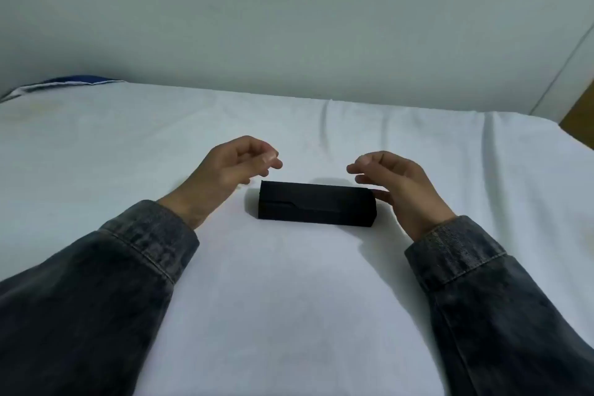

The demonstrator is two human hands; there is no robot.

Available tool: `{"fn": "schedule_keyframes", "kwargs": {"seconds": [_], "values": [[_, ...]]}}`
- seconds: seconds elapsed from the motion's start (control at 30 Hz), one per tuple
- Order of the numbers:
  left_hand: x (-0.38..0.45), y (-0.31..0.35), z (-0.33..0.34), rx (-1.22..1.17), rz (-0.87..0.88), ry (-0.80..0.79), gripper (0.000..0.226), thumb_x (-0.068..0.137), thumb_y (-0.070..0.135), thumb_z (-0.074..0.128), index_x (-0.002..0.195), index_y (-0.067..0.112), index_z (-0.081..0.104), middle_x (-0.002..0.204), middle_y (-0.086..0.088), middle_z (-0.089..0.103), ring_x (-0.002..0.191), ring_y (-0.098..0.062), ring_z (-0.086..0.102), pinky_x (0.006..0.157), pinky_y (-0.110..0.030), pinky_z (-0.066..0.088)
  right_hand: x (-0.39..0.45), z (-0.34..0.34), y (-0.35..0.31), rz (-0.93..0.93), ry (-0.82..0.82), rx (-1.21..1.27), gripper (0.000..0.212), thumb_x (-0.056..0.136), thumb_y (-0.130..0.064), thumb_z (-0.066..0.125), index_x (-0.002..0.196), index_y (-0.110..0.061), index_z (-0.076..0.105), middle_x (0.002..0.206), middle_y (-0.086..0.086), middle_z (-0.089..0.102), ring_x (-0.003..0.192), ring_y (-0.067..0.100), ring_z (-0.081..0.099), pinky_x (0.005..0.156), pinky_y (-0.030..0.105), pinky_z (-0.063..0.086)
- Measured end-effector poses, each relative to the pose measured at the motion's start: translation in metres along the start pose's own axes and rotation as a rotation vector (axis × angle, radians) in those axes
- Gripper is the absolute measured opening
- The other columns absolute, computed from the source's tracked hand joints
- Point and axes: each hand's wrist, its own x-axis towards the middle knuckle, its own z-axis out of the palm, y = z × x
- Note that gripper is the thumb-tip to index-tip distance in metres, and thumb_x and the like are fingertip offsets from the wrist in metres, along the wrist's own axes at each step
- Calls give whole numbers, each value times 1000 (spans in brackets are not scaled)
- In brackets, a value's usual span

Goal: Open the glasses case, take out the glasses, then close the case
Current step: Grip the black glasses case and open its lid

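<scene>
Flanking the shut case point(317, 204) on the sheet point(289, 283), my left hand point(231, 167) and right hand point(395, 185) hover, fingers loosely curled, gripping nothing. I judge the risk: lifting the flap one-handed may skid the case across soft bedding.

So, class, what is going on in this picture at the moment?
A person in dark denim sleeves leans over a bed covered with a white sheet. A black glasses case lies shut on the sheet between the two hands. The left hand hovers just off its left end with fingers curled and empty. The right hand is at the right end, its thumb at the case's corner, not gripping. No glasses are visible.
</scene>
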Motion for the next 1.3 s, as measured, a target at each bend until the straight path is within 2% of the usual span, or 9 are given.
{"fn": "schedule_keyframes", "kwargs": {"seconds": [0.07,0.17,0.23,0.3,0.4,0.53,0.73,1.17,1.3], "values": [[-1,0,1,78,19,-16,32,85,40,67,105,16,70,105,3,80,95,-8,69,82,-21,50,1,2,0,-14,-17,-57,15,87,-24,70,92,-11,68,95,11,70,83,13,59,76,23,47],[-5,-5,3,232,34,-61,46,76,58,67,107,24,69,114,4,75,108,-12,67,83,-24,46,1,5,6,-13,-71,-117,14,84,-22,74,92,-11,70,87,1,69,77,11,61,75,23,46],[-6,-6,3,365,30,-81,52,72,68,62,109,31,67,114,12,72,109,-8,64,83,-19,40,2,4,9,-11,-91,-193,17,82,-24,76,94,-14,70,90,0,70,82,11,64,79,25,49],[-9,-9,3,466,20,-107,56,71,74,60,113,37,64,116,18,68,114,-5,59,92,-26,40,3,4,11,-12,-119,-278,21,80,-28,78,97,-19,70,99,1,73,86,9,66,81,23,52],[-10,-11,3,588,2,-123,63,72,81,62,121,41,60,120,25,61,119,3,48,105,-37,37,2,4,13,-40,-155,-386,28,76,-31,81,100,-25,69,105,-1,72,86,-3,66,75,10,50],[-11,-12,3,668,3,-153,66,72,81,59,125,42,58,123,26,57,119,3,42,107,-37,29,0,4,12,-73,-207,-467,41,72,-29,85,108,-25,67,101,-8,69,78,-13,61,70,3,44],[-8,-16,3,721,18,-148,45,85,66,65,121,41,60,121,22,59,120,-8,42,108,-41,28,-2,4,15,-116,-224,-528,49,68,-23,88,111,-26,64,104,-7,69,92,4,64,81,11,49],[-9,-17,5,714,24,-133,42,85,63,66,118,39,62,119,18,60,120,-9,43,103,-37,28,-2,5,15,-141,-215,-544,46,68,-25,88,108,-28,66,101,-7,68,90,5,64,81,13,48],[-10,-16,4,712,23,-130,43,85,64,66,118,38,62,119,17,60,119,-9,43,104,-38,28,-3,5,15,-143,-215,-535,47,68,-23,88,109,-27,66,105,-3,69,96,12,65,86,20,51]]}}
